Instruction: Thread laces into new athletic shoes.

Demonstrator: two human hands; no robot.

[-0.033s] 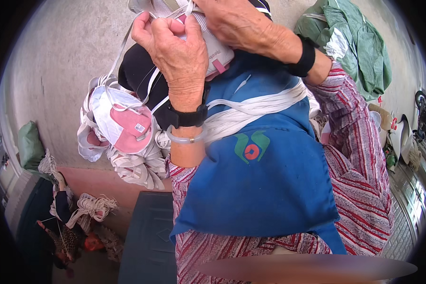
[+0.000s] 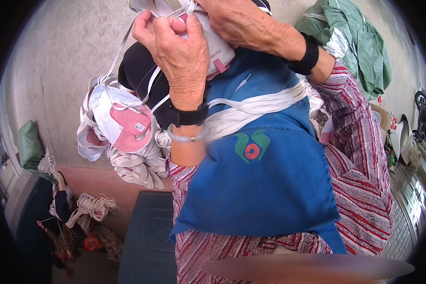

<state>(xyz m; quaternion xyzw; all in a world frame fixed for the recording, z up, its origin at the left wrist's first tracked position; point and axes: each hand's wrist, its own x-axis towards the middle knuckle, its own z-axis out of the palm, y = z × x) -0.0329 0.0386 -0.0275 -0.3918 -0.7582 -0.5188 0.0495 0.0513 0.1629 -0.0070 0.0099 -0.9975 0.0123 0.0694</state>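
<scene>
Nothing has shifted: both hands are raised at the top of the view, as before. The left hand point(image 2: 177, 52) and right hand point(image 2: 244, 21) are closed on a white and pink shoe upper point(image 2: 213, 45), white laces point(image 2: 251, 109) trailing over the blue apron point(image 2: 260, 184).

The concrete floor point(image 2: 57, 71) carries a green sack point(image 2: 29, 144) at left, a bundle of white cord point(image 2: 91, 207) beside a dark blue box point(image 2: 149, 241), and a heap of green cloth point(image 2: 359, 47) at upper right. A pile of white-and-pink shoe uppers point(image 2: 123, 137) sits near the person's lap.
</scene>
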